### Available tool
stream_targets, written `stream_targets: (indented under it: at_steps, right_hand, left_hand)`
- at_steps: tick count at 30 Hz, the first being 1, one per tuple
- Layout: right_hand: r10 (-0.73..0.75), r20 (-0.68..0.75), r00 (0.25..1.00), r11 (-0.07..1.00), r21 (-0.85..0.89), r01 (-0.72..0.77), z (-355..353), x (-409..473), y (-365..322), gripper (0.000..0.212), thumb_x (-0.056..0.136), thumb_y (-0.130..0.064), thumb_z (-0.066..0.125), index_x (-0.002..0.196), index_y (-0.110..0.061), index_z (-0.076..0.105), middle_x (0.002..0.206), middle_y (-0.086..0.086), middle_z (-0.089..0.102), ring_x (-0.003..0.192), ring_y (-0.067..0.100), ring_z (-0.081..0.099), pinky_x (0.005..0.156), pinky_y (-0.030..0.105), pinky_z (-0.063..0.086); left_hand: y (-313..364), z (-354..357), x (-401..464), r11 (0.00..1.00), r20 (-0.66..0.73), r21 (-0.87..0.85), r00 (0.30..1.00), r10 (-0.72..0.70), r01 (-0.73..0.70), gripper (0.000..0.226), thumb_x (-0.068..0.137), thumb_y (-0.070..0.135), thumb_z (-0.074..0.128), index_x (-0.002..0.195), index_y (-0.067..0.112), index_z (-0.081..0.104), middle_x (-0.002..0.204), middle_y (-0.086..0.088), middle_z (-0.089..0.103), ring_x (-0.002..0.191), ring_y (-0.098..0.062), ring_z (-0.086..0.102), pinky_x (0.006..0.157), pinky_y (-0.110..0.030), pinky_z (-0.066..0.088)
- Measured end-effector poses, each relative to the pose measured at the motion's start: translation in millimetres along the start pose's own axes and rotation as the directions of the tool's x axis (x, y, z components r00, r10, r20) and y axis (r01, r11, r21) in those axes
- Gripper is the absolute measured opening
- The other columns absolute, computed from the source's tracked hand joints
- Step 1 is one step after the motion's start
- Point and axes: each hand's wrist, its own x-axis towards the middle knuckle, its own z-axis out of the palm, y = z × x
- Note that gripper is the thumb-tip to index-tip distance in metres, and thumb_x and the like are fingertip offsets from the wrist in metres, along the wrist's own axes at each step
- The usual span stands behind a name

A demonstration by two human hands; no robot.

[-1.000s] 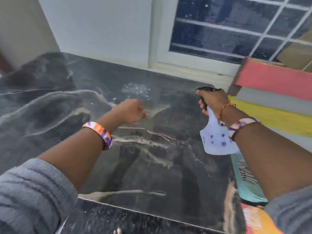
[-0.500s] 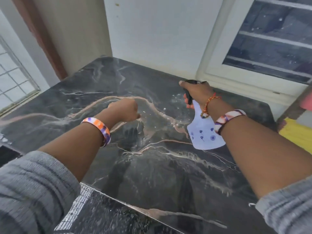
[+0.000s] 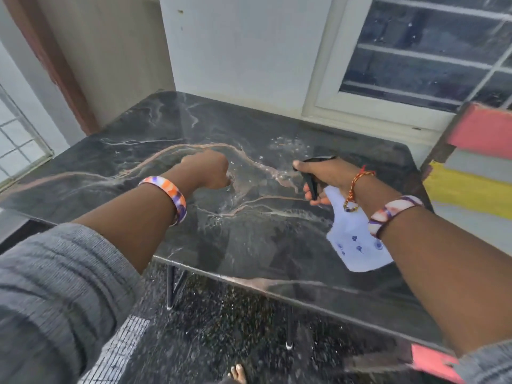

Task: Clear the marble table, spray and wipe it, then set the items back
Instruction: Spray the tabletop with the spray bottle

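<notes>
Spray step in progress, by the look of it; wiping and putting items back not yet done.

Spray bottle (image 3: 357, 245): pale plastic with small blue marks, black trigger head. Held in the air over the right half of the marble table (image 3: 249, 120), body hanging down toward the near edge, nozzle aimed across the top. Probably light, stiff shell, likely slick if wet. Best grip is at the neck under the trigger head, as now; body too wide and smooth for 1 hand.

Table top bare of items, droplets and wet streaks near the middle and toward the far side. Hard, glossy, slippery when wet.

Right hand (image 3: 324, 174): wrapped around the bottle neck, thumb over the black head, fingers (image 3: 311, 194) curled on the trigger. Wrist bent down, forearm reaching in from the right.

Left hand (image 3: 209, 169): closed into a loose fist, low over the table centre by the wet patch. Cannot tell whether touching the surface, or whether anything is inside the fist; no cloth visible. Forearm stretched forward, sleeve pushed up.

Striped panel (image 3: 476, 173) standing just beside the right edge.
</notes>
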Motion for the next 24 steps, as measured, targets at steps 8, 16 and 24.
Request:
stream_targets:
  at_steps: [8,16,24]
  right_hand:
    - [0.054,-0.356,0.933,0.993,0.116,-0.013,-48.3,-85.6,102.2,0.03,0.081,-0.044,0.065,0.073,-0.017,0.058,0.056,0.006,0.049,0.044,0.017,0.042,0.05,0.023,0.038]
    - [0.269,-0.314,0.91,0.955,0.212,-0.209,-90.0,-162.2,183.9,0.035,0.086,-0.042,0.06,0.078,-0.008,0.055,0.036,0.005,0.057,0.037,0.018,0.056,0.044,0.023,0.049]
    - [0.22,-0.581,0.784,0.927,0.374,0.016,-125.2,-181.5,248.3,0.027,0.083,-0.038,0.065,0.071,-0.015,0.056,0.068,0.009,0.06,0.044,0.011,0.056,0.047,0.029,0.053]
  left_hand:
    - [74.7,5.8,-36.7,0.969,0.031,0.056,0.971,0.238,-0.239,0.034,0.087,0.026,0.053,0.103,-0.003,0.062,0.113,-0.022,0.064,0.104,-0.038,0.058,0.086,-0.038,0.047]
    - [150.9,18.2,-64.0,0.897,0.093,0.124,0.905,0.415,-0.424,0.037,0.089,0.026,0.05,0.099,-0.007,0.062,0.11,-0.025,0.063,0.101,-0.04,0.058,0.079,-0.037,0.046]
    - [233.1,31.8,-66.5,0.837,0.103,0.11,0.844,0.527,-0.536,0.036,0.087,0.032,0.053,0.108,0.004,0.062,0.116,-0.018,0.062,0.108,-0.039,0.057,0.091,-0.045,0.049]
